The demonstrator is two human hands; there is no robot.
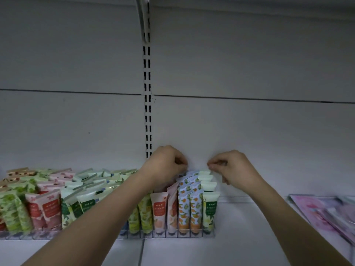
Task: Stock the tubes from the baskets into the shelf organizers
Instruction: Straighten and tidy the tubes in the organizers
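Two bare forearms reach up from the bottom of the view and converge over the white shelf (249, 217). Nearest the viewer, below both hands, the clear shelf organizer (172, 233) runs along the shelf front, its slots holding tubes (159, 214) standing cap down in rows: green leafy prints and red ones off to the left of the hands, yellow, peach and orange-fruit prints directly beneath them, and a pale green row (209, 208) at the right end. Well to the right of the right hand, a stack of pink packets (315, 212) lies flat on the shelf (blurred, so the print is unreadable).

Up at the back of the rows, the left hand (165, 162) is curled with fingers tucked in, its grip closed just above the rearmost blue-and-orange tubes (189, 174); whether it actually pinches a tube edge is hidden by the knuckles. Just beside it, with a small gap between, the right hand (230, 166) has thumb and forefinger pinched together, that grip sitting at the crimped top of the rearmost pale green tube (204, 172), touching or nearly so.

Behind both hands rises the grey back panel (249, 73), with a slotted upright (147, 93) climbing straight above the left hand.
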